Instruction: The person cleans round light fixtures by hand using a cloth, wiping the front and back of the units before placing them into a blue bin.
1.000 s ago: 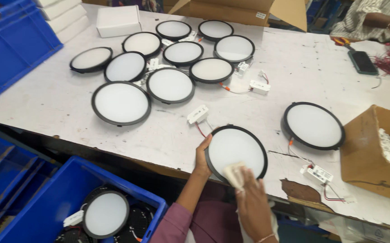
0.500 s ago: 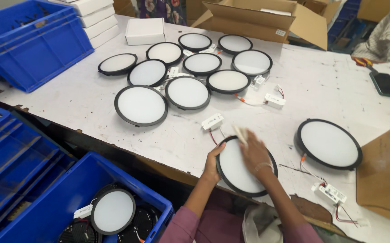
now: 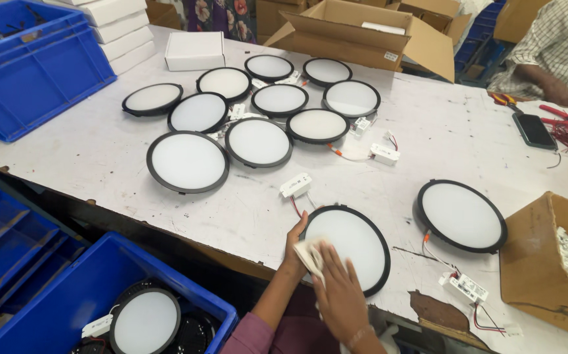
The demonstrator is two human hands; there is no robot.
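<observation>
White cloth on a round panel light, wiping under way.
Head view: the right hand (image 3: 340,292) presses a folded cloth (image 3: 311,252) flat-fingered onto the near light (image 3: 349,246) at the worktop (image 3: 100,157) edge; the left hand (image 3: 295,237) curls on its rim. Ten lights (image 3: 258,141) lie beyond, more in the blue crate (image 3: 94,288).

round panel light (image 3: 353,244) has a matt milky plastic face and smooth black rim. wiping cloth (image 3: 311,252) is soft, pale fabric. table (image 3: 441,137) top is painted white, scuffed and chipped at the edge. carton (image 3: 540,275) is rough brown cardboard. crate (image 3: 67,301) is glossy blue plastic.
</observation>
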